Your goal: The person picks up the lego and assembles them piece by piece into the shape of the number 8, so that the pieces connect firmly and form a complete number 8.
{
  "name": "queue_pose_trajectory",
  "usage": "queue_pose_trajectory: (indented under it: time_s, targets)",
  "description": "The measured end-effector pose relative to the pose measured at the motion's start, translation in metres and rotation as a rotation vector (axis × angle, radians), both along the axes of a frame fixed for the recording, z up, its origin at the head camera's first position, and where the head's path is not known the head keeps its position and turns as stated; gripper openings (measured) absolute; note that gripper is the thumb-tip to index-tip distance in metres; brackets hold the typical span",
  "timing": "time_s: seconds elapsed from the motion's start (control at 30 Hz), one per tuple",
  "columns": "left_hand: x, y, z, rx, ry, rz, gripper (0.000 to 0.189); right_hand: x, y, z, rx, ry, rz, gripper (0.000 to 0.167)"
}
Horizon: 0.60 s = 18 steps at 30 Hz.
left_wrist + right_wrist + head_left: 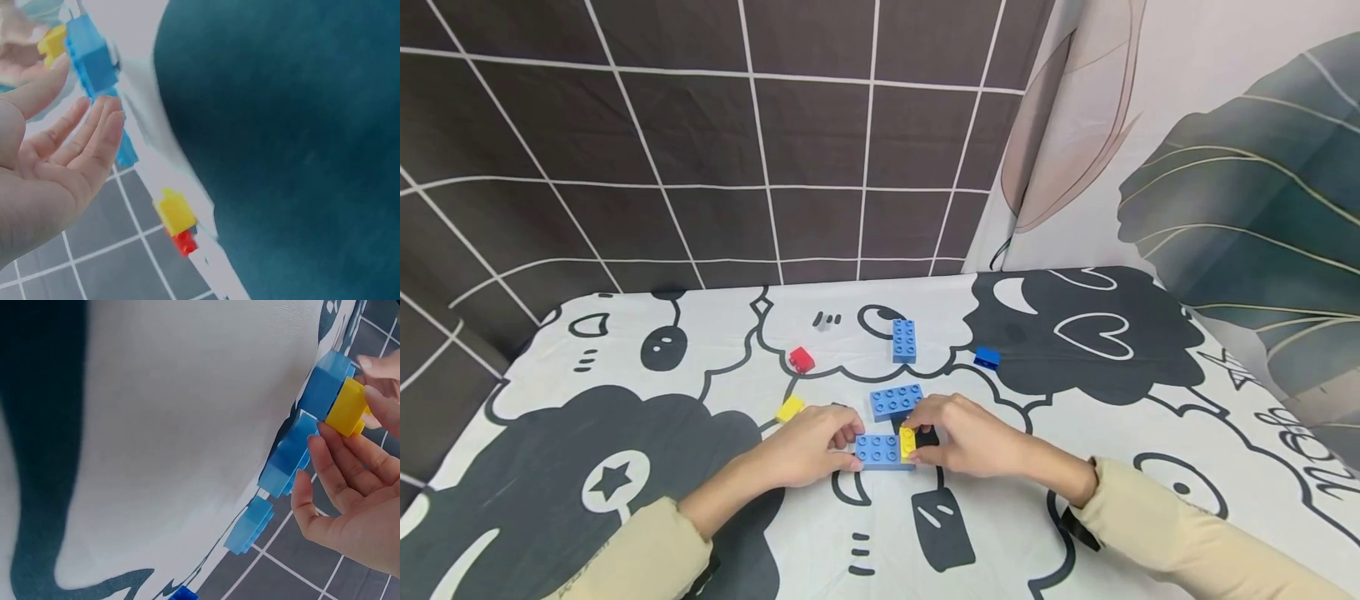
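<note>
My right hand point(977, 433) pinches a small yellow brick point(907, 443) between thumb and fingers. The yellow brick stands over the right end of a light-blue studded brick point(877, 450), and its studs point up. In the right wrist view this yellow brick point(345, 407) overlaps the blue brick point(325, 384). At the blue brick's left end is my left hand point(812, 446), its thumb tip at the front corner and its fingertips at the back one. The left wrist view shows those fingers point(94, 140) loosely extended beside the brick point(94, 53).
Just behind lies another light-blue brick point(895, 402), with a third light-blue one point(904, 340) farther back. A dark-blue brick point(987, 358) is off to the right. On the left lie a red brick point(801, 359) and a second yellow brick point(790, 408). A patterned cloth point(820, 542) covers the table.
</note>
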State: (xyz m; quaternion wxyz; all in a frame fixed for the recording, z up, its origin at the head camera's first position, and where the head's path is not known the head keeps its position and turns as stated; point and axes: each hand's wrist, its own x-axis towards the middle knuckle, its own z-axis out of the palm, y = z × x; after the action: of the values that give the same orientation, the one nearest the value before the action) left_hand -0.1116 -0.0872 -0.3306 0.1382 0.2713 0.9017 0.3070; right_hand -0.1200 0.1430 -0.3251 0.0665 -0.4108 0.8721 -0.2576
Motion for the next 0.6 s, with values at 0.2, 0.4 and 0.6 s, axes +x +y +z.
queue_pose_trajectory:
  time_s: [0.2,0.4,0.6]
  targets:
    - [-0.008,-0.011,0.012,0.017,0.041,0.015,0.032,-0.001,0.000,0.000,0.003,-0.030,-0.013,0.025]
    - [-0.018,-0.035,0.025,0.045,0.067,0.049,0.039,-0.001,0.001,0.000,-0.010,-0.044,-0.007,0.025]
    - [-0.026,-0.055,0.023,0.049,0.031,0.084,0.042,-0.002,0.001,-0.001,-0.032,-0.070,0.006,0.023]
